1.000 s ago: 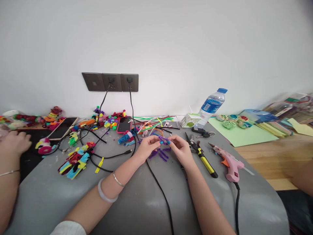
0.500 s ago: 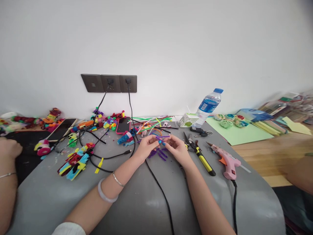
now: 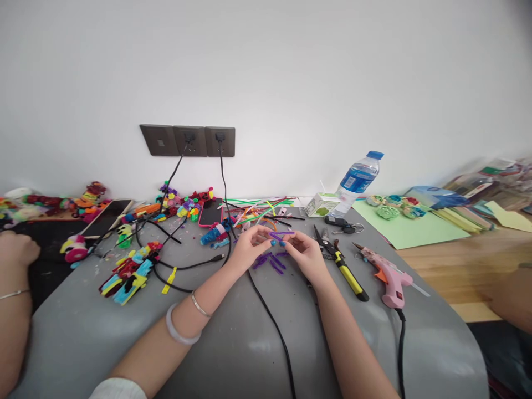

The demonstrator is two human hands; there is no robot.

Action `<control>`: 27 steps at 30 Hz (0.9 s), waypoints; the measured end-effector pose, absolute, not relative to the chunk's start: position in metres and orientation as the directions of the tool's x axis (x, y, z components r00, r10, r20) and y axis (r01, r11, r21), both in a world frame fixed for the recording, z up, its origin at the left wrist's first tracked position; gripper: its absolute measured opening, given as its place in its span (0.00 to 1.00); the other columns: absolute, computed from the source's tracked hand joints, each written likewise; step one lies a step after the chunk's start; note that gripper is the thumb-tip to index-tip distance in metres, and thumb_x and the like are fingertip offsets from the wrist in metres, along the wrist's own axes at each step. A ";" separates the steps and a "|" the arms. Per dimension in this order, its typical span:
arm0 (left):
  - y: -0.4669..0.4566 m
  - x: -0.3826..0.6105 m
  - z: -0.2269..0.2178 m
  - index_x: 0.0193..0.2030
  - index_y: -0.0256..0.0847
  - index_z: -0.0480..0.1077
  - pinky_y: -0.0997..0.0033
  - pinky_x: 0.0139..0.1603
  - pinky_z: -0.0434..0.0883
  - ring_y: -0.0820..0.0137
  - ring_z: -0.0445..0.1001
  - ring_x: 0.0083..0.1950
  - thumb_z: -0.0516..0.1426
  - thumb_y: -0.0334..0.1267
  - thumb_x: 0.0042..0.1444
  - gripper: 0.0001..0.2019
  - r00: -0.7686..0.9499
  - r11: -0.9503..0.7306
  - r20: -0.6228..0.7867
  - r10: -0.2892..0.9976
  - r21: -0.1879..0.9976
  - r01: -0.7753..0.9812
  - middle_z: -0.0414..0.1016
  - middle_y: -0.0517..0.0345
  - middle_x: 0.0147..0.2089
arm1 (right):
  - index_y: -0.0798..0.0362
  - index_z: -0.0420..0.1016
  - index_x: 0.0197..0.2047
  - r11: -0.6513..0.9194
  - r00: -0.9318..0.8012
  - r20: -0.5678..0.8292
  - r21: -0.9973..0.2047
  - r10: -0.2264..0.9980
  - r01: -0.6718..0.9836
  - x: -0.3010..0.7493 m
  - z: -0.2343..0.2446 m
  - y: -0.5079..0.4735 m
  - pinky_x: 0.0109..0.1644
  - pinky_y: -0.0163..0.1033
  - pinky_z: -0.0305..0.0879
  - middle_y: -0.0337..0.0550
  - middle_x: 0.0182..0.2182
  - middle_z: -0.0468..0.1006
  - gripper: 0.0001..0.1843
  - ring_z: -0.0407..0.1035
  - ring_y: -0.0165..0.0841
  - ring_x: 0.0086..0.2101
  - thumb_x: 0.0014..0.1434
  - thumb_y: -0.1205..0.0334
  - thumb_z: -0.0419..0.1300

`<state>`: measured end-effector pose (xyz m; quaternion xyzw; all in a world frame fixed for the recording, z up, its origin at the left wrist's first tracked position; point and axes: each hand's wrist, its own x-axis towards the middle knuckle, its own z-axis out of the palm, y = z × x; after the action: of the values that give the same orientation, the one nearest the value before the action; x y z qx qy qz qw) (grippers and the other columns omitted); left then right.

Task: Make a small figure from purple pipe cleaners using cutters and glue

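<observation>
Between my fingertips I hold a thin purple pipe cleaner, bent back on itself. My left hand pinches its left end. At the other end, my right hand is closed on it too. Just below my fingers, several short purple pipe-cleaner pieces lie on the grey table. A pair of pliers with yellow and black handles rests to the right of my right hand. Beyond both hands is a loose pile of coloured pipe cleaners.
A pink glue gun lies at the right, its cord trailing forward. Behind stand a water bottle and a drink carton. Black cables cross the table. Pipe-cleaner figures lie left. Other people's arms show at both sides.
My fingertips have drawn slightly apart, and the purple pipe cleaner between them shows as a more open bend. The view has shifted a little.
</observation>
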<state>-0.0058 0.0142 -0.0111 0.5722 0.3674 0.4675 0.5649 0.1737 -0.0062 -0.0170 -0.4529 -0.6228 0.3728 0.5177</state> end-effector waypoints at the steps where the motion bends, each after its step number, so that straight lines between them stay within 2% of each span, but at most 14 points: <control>1: 0.015 -0.008 -0.009 0.40 0.38 0.73 0.74 0.36 0.69 0.70 0.72 0.38 0.64 0.39 0.49 0.12 0.295 -0.128 0.148 0.944 0.988 -0.083 0.75 0.55 0.40 | 0.51 0.73 0.31 0.308 -0.053 0.304 -0.934 0.951 0.181 0.174 -0.017 -0.006 0.31 0.36 0.64 0.39 0.25 0.73 0.14 0.65 0.31 0.26 0.56 0.49 0.64; 5: 0.016 -0.013 -0.004 0.41 0.39 0.74 0.74 0.32 0.67 0.70 0.70 0.37 0.62 0.39 0.51 0.11 0.285 -0.222 0.218 0.933 0.975 -0.021 0.74 0.53 0.41 | 0.52 0.74 0.31 0.290 -0.055 0.285 -0.941 0.957 0.176 0.175 -0.018 -0.006 0.32 0.37 0.64 0.39 0.26 0.74 0.14 0.66 0.31 0.26 0.54 0.49 0.65; 17: 0.019 -0.020 -0.002 0.37 0.39 0.73 0.74 0.32 0.68 0.72 0.71 0.34 0.59 0.36 0.54 0.05 0.289 -0.399 0.360 0.887 0.913 0.087 0.76 0.56 0.39 | 0.53 0.74 0.31 0.256 -0.065 0.248 -0.948 0.967 0.188 0.175 -0.019 -0.006 0.33 0.37 0.64 0.40 0.26 0.75 0.14 0.67 0.31 0.27 0.53 0.50 0.65; 27: 0.020 -0.023 0.002 0.35 0.39 0.70 0.75 0.33 0.69 0.73 0.71 0.34 0.59 0.34 0.53 0.03 0.351 -0.406 0.347 0.870 0.907 0.110 0.74 0.57 0.36 | 0.52 0.74 0.32 0.264 -0.088 0.253 -0.953 0.963 0.149 0.175 -0.016 -0.008 0.33 0.36 0.65 0.39 0.27 0.75 0.13 0.67 0.31 0.27 0.55 0.51 0.65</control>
<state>-0.0231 0.0196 0.0017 0.7063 0.3469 0.4519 0.4202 0.1755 -0.0079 -0.0164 -0.4515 -0.6163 0.4054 0.5021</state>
